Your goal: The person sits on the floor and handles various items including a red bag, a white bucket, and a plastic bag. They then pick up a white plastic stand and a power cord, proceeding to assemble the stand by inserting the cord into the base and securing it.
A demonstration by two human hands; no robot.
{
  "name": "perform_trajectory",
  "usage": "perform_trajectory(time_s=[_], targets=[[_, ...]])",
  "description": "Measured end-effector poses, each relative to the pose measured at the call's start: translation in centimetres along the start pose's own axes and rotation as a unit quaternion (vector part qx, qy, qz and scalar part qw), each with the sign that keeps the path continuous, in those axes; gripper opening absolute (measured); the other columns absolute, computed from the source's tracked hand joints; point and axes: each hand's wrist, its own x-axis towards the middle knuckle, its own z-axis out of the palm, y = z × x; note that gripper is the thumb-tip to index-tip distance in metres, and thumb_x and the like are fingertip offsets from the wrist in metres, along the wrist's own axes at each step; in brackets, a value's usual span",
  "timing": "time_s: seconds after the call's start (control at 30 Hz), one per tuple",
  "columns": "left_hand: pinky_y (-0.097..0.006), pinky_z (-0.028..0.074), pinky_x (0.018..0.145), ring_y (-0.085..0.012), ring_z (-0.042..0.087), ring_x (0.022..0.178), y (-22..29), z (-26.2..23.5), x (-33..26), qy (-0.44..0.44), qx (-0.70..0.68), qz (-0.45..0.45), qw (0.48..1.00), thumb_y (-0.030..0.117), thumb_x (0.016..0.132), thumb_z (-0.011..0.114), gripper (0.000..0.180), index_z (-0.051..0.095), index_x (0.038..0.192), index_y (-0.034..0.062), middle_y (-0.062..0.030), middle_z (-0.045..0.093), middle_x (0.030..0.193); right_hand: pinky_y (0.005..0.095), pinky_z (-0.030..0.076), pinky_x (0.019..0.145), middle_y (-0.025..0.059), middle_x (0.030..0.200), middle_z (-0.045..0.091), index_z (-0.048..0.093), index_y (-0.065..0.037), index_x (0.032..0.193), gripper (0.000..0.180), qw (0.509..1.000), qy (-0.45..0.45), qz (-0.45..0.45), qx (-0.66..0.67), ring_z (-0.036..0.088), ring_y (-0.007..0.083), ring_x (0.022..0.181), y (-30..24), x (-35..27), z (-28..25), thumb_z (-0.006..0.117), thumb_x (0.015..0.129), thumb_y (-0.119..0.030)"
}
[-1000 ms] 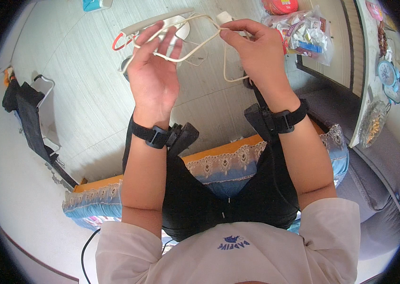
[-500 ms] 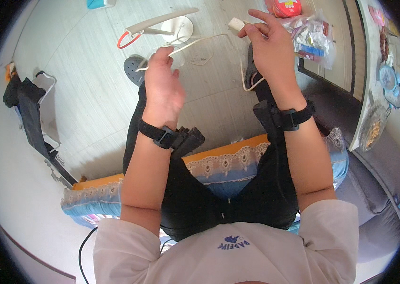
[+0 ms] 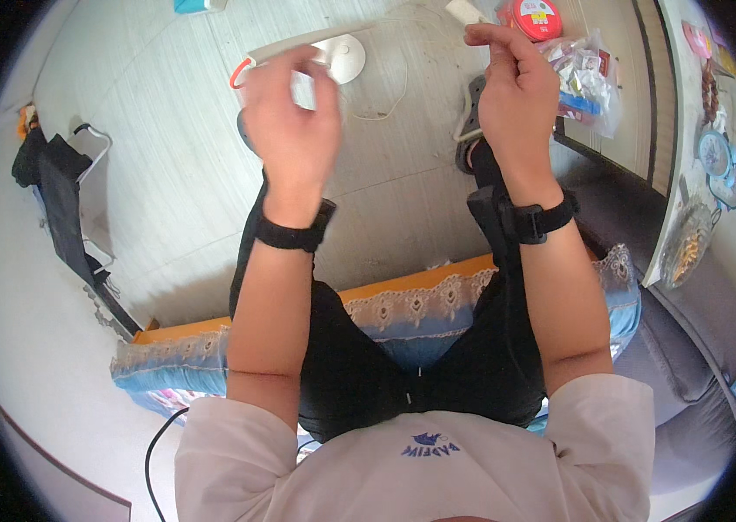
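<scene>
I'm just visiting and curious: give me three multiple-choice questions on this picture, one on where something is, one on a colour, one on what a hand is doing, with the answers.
1. Where does the clear bag of small packets lie?
A. On the floor, right of the right hand
B. On the person's lap
C. By the black stand at the left

2. What colour are the bands on both wrists?
A. White
B. Black
C. Red

3. How is the right hand placed?
A. Flat on the knee
B. Resting on the cushion
C. Raised, fingertips pinched on a thin white cord

Answers:
1 A: the clear bag lies on the pale floor just right of the right hand.
2 B: each wrist band is black.
3 C: the right hand is up, pinching the white cord beside its plug; the left hand is blurred.
</scene>
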Motion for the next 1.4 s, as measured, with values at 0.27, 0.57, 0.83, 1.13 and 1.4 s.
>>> perform_trajectory(time_s=[0.27, 0.57, 0.83, 1.13, 1.4], targets=[[-0.04, 0.052, 0.079, -0.0336, 0.066, 0.095, -3.7, -1.6, 1.4, -0.073, 0.166, -0.046, 0.982, 0.026, 0.091, 0.067, 0.04, 0.063, 0.122, 0.0019, -0.0209, 0.066, 0.106, 0.0285, 0.051, 0.079, 0.0096, 0.091, 0.074, 0.07, -0.001, 0.098, 0.021, 0.993, -0.023, 0.091, 0.072, 0.069, 0.018, 0.086, 0.0, 0.0, 0.0, 0.049, 0.095, -0.001], [-0.038, 0.047, 0.056, -0.0266, 0.059, 0.056, -3.9, -1.5, 1.9, -0.197, 0.076, -0.285, 0.935, 0.029, 0.095, 0.055, 0.037, 0.07, 0.09, -0.0039, -0.0144, 0.064, 0.066, 0.0294, 0.049, 0.079, 0.0097, 0.087, 0.071, 0.072, 0.0, 0.101, 0.025, 0.947, -0.121, 0.253, 0.156, 0.064, 0.0158, 0.083, 0.9, -1.2, 1.6, 0.058, 0.089, -0.017], [-0.031, 0.042, 0.058, -0.0154, 0.054, 0.062, -4.6, -3.0, 2.0, -0.237, -0.128, -0.446, 0.853, 0.022, 0.092, 0.052, 0.034, 0.07, 0.082, -0.0045, -0.0077, 0.06, 0.068, 0.0214, 0.024, 0.045, -0.0093, 0.059, 0.039, 0.069, -0.001, 0.101, 0.018, 0.916, -0.092, 0.299, 0.252, 0.031, 0.0013, 0.05, 0.0, -1.5, 1.9, 0.057, 0.093, -0.01], [-0.037, 0.047, 0.072, -0.0243, 0.061, 0.076, -9.7, -1.4, -0.6, -0.362, 0.072, -0.229, 0.901, 0.021, 0.083, 0.068, 0.038, 0.065, 0.112, -0.0031, -0.0141, 0.067, 0.088, 0.0256, 0.042, 0.064, -0.0001, 0.078, 0.065, 0.073, 0.0, 0.095, 0.022, 0.928, -0.081, 0.277, 0.237, 0.052, 0.0077, 0.069, -1.4, -2.2, 2.3, 0.057, 0.089, -0.012], [-0.041, 0.048, 0.077, -0.0322, 0.064, 0.084, -5.2, -0.4, 1.2, -0.47, 0.084, -0.275, 0.834, 0.021, 0.082, 0.065, 0.035, 0.063, 0.102, -0.008, -0.0212, 0.066, 0.088, 0.0257, 0.043, 0.069, 0.0016, 0.08, 0.066, 0.073, 0.0, 0.095, 0.023, 0.92, -0.075, 0.292, 0.251, 0.054, 0.0086, 0.072, -0.6, -1.9, 1.8, 0.056, 0.089, -0.014]])
